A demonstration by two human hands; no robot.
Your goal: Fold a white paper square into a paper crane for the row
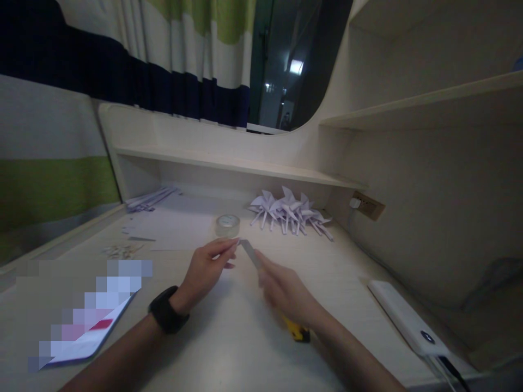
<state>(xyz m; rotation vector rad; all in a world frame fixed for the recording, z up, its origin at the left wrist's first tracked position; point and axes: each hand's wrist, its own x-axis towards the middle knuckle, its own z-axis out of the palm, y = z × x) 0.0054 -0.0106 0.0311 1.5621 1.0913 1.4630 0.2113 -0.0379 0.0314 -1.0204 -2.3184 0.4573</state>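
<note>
My right hand (281, 286) is wrapped round a utility knife (297, 330) with a yellow and black handle. Its long grey blade points up and left, the tip reaching my left fingertips. Thumb and forefinger of my left hand (210, 267) are pinched together on something small and pale, too small to name; a black watch is on that wrist. Just behind the left fingertips stands a roll of clear tape (227, 224). Several white paper pinwheels (286, 206) lie in a heap farther back to the right.
White paper sheets (180, 218) and a bundle of paper strips (153, 199) lie at the back left. Small pale bits (120, 251) are scattered near them. A partly blurred tablet-like object (93, 337) is at front left, a white power strip (406, 318) with cables at right.
</note>
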